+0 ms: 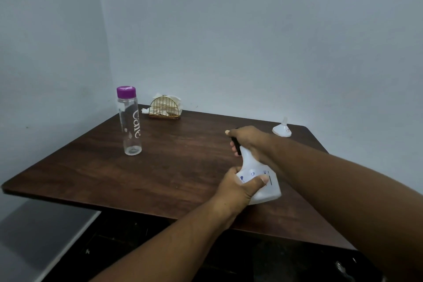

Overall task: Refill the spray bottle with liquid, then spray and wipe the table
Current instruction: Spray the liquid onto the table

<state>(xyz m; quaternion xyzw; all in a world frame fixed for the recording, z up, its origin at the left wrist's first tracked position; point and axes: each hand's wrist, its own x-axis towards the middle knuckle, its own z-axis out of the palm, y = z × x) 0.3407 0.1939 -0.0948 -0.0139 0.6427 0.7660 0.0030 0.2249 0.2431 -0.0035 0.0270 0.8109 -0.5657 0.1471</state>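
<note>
The person is gripping the white spray bottle [259,181] in both hands above the near part of the wooden table [160,167]: the left hand [242,186] is wrapped around its body, thumb across the printed front, while the right hand [248,141] is closed over the black trigger head [237,144], which looks like twisting it off for the refill. To do this well, the lower hand should be holding the body steady and upright while only the upper hand is turning. Beyond the right hand, the small white funnel [282,129] is waiting mouth-down; well off to the left stands the capped, purple-lidded clear bottle [130,121], with the wire napkin holder [165,107] farther back.
</note>
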